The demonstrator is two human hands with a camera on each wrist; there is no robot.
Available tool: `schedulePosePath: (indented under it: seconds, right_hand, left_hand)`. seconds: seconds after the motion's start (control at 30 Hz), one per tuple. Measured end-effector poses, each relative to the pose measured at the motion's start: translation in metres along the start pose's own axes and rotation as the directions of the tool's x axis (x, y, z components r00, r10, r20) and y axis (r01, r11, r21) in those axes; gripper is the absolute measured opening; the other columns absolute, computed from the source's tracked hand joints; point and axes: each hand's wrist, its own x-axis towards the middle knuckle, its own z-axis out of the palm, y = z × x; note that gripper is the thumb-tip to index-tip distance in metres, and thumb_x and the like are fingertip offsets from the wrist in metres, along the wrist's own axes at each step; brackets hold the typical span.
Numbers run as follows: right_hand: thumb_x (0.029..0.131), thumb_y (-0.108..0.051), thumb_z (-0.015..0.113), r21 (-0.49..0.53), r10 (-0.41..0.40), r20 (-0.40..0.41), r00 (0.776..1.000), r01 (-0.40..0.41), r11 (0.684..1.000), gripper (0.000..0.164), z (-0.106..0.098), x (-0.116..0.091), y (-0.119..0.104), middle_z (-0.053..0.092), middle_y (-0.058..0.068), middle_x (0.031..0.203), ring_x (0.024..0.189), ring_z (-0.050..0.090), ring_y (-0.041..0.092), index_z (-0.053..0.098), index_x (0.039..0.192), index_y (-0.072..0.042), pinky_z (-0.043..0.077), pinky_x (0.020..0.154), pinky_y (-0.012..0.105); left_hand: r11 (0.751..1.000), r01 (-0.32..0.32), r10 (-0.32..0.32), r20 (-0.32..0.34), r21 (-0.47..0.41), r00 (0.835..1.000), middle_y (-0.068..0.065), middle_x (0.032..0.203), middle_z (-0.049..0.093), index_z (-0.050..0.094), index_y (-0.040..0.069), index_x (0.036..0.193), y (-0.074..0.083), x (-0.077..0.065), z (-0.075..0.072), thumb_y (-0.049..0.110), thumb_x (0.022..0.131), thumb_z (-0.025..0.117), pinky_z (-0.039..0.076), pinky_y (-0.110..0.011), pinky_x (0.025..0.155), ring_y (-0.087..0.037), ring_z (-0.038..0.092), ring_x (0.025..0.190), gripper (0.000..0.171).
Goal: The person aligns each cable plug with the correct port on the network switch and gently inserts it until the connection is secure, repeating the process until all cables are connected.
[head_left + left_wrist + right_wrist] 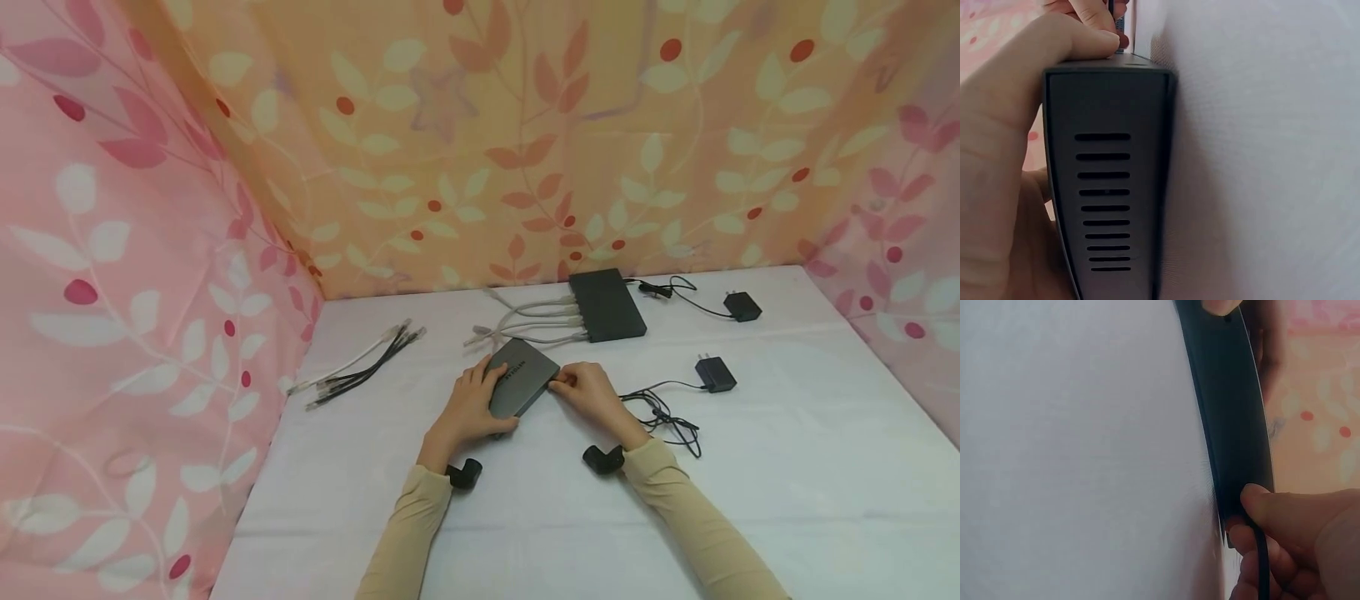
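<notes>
Seems a makeshift recording booth to me: orange leaf-print backcloth (480, 192) behind, pink side cloths (172, 275) flanking a white-covered tabletop (525, 525), and black wrist cameras (602, 460) worn here.

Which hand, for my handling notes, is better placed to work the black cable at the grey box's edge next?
Probably the right hand: it pinches the black cable at the edge of the grey box, while the left hand holds the box.
</notes>
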Motion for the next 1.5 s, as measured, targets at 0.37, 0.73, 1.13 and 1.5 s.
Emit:
schedulePosePath:
  seconds: [0.37,0.73,1.13,1.5]
  right_hand:
    - [0.083,-0.022,0.070,0.027,0.030,0.098,0.995,-0.033,0.999,0.012,-0.008,-0.001,0.002,0.062,-0.004,0.068,0.060,0.050,0.007,0.068,0.077,-0.011,0.041,0.057,0.023]
    - [0.091,-0.023,0.059,0.061,0.029,0.120,0.992,-0.037,0.997,0.041,-0.025,-0.002,-0.011,0.066,0.017,0.100,0.086,0.065,0.028,0.054,0.122,0.004,0.053,0.073,0.039]
    - [0.093,-0.026,0.057,0.047,-0.003,0.195,0.981,-0.006,0.999,0.043,-0.026,-0.003,-0.023,0.062,0.021,0.115,0.100,0.063,0.030,0.056,0.120,0.008,0.051,0.083,0.040]
    - [0.090,-0.020,0.061,0.017,-0.060,0.136,0.989,0.058,0.998,0.042,-0.025,0.001,-0.014,0.062,0.026,0.111,0.098,0.063,0.034,0.057,0.118,0.010,0.052,0.080,0.043]
  left_hand:
    - [0.997,-0.021,0.026,0.069,-0.074,0.997,-0.009,0.155,0.010,0.022,0.024,0.148,-0.009,-0.002,-0.008,0.066,0.069,0.066,0.028,-0.053,0.103,-0.033,0.023,0.136,0.100]
    - [0.904,-0.021,0.105,0.174,-0.426,0.979,-0.002,0.156,0.009,0.022,0.016,0.148,-0.044,-0.016,-0.023,0.039,0.065,0.083,0.027,-0.048,0.107,-0.024,0.012,0.142,0.105]
    - [0.962,-0.013,0.046,0.116,-0.272,0.992,-0.004,0.151,0.027,0.039,0.016,0.142,-0.029,-0.013,-0.029,0.044,0.059,0.085,0.035,-0.043,0.103,-0.024,0.029,0.136,0.099]
    - [0.984,-0.061,0.069,0.048,-0.169,0.996,-0.008,0.142,0.033,0.043,0.018,0.139,-0.014,-0.012,-0.018,0.057,0.056,0.080,0.042,-0.037,0.095,-0.021,0.042,0.121,0.099]
